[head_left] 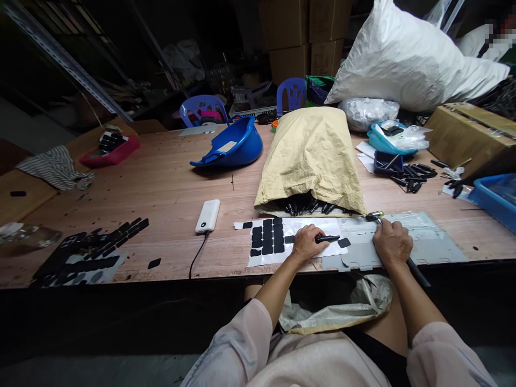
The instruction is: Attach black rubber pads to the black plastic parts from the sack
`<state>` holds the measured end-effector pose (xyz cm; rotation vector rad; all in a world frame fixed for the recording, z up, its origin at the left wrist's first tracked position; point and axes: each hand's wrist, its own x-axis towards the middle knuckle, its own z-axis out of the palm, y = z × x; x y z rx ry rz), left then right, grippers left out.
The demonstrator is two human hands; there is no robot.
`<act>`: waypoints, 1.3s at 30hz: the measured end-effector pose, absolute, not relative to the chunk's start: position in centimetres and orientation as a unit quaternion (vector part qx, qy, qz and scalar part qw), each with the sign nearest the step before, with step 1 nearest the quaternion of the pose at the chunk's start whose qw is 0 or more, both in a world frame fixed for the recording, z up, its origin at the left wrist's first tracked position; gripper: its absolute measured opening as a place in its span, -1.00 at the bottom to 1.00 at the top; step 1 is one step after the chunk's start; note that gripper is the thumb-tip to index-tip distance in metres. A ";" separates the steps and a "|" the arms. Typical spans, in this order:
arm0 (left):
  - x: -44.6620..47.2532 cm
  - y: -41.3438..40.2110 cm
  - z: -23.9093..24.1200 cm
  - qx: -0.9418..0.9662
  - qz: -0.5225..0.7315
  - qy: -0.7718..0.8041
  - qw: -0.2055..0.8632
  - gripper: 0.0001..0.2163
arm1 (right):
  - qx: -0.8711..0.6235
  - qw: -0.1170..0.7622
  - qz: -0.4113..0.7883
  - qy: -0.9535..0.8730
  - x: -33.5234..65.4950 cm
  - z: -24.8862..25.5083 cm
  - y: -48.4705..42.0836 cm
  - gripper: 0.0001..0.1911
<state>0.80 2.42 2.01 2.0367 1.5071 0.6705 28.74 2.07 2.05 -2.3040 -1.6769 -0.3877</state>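
Observation:
My left hand (306, 243) rests on a white backing sheet (298, 228) and is closed around a slim black stick-like part (327, 238) that points right. Rows of black adhesive pads (266, 236) sit on the sheet to its left, and one loose pad (344, 243) lies just right of the part's tip. My right hand (392, 242) is closed on a long dark tool (417, 273) whose yellow-green tip (374, 216) shows beyond the fingers. A tan sack (312, 156) lies behind, with several black parts (308, 206) spilling from its mouth.
A white power bank (208, 215) with a cable lies left of the sheet. A blue plastic bowl (234, 145) stands further back. More black pads (97, 247) are at the left. A cardboard box (463, 131), a blue tray (495, 199) and loose black parts (411, 174) are at the right. A plastic bag (342, 306) hangs below the table's edge.

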 end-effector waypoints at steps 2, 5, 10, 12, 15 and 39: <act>0.7 2.6 2.0 0.753 0.246 0.554 0.256 -0.85 | -0.798 0.131 -0.132 -0.573 28.7 2.1 2.1 -0.57; 0.7 2.3 2.0 0.760 0.255 0.545 0.247 -0.87 | -0.801 0.132 -0.128 -0.570 28.5 2.2 2.2 -0.58; 0.4 -2.6 1.2 0.791 0.332 0.441 0.265 -0.82 | -0.801 0.135 -0.125 -0.570 28.3 2.4 2.2 -0.60; 0.2 -5.7 0.5 0.821 0.320 0.374 0.290 -0.79 | -0.800 0.135 -0.126 -0.571 28.3 2.4 2.2 -0.59; -0.3 -9.4 -0.7 0.848 0.219 0.359 0.323 -0.78 | -0.801 0.132 -0.125 -0.570 28.3 2.3 2.2 -0.58; -1.7 -4.2 5.5 0.678 0.201 0.549 0.444 -0.78 | -0.798 0.139 -0.123 -0.574 28.6 1.9 2.2 -0.60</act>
